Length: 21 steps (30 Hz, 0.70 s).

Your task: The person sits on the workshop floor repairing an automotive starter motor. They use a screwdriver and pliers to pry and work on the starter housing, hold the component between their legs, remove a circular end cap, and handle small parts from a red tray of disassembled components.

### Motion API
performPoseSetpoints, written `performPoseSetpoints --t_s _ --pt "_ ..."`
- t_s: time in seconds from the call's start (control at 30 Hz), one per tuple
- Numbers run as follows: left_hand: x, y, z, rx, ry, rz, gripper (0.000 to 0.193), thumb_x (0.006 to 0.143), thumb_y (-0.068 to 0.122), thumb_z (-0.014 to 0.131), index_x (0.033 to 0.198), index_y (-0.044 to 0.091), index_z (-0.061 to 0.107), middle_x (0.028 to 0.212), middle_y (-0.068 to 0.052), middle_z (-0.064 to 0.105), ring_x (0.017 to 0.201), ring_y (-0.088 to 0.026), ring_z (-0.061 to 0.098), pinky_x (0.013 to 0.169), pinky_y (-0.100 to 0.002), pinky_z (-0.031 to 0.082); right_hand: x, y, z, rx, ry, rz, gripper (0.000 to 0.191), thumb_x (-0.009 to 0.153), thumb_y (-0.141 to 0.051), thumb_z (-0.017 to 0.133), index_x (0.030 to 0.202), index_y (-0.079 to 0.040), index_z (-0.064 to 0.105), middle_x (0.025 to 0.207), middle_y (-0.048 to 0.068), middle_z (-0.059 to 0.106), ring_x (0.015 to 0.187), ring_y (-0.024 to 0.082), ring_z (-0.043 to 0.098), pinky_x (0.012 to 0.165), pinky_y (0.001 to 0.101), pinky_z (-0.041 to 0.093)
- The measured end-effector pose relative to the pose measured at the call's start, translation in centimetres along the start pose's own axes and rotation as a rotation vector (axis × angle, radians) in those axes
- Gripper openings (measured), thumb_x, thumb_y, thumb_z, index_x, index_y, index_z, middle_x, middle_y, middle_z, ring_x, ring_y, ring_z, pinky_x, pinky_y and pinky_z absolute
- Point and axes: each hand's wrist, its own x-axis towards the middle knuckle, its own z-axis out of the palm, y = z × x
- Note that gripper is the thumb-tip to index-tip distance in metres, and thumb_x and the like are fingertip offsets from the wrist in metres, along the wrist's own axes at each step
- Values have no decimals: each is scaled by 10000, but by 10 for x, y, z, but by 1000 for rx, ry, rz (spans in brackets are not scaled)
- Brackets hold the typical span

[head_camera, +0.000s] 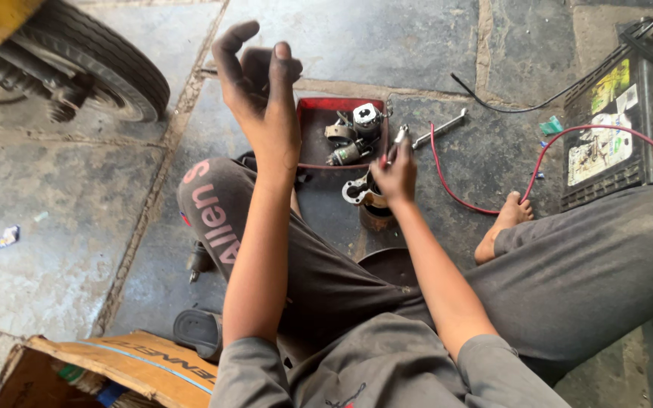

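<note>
Fingers of left hand spread, empty (greasy); right hand grips one tool; one red tray

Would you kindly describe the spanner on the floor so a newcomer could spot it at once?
Start from the red tray of motor parts on the stone floor. Just right of the tray's far corner, beyond the right hand, lies the spanner. It is the only slim, bright silver bar there, unlike the red cable curving beside it.

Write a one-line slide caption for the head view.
Seated on stone floor, right hand grips a tool over a metal motor housing; greasy left hand is raised empty near a red parts tray.
</note>
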Motion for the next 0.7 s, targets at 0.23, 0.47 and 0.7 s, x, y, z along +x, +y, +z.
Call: performPoseSetpoints --t_s 0.23,0.47,0.7 --pt "1 1 0 23 6 3 298 1113 87 652 1352 22 485 817 -48 642 775 -98 635 747 -239 544 19 -4 0 88 53 -58 425 829 5 804 1044 -52 442 792 49 597 696 146 648 637 298 550" --pt "-1 -2 0 -5 -5 -8 316 1113 78 660 1361 26 472 837 -52 640 795 -103 647 764 -233 546 23 -23 -7 211 116 -66 441 790 71 756 1004 -54 391 841 47 561 725 125 621 678 260 574" --pt "0 -4 5 -21 0 -21 310 1100 68 656 1347 25 474 878 -41 630 786 -101 643 752 -233 547 21 -9 -5 153 116 -85 436 784 51 768 998 -59 405 824 54 579 761 151 672 695 296 586"
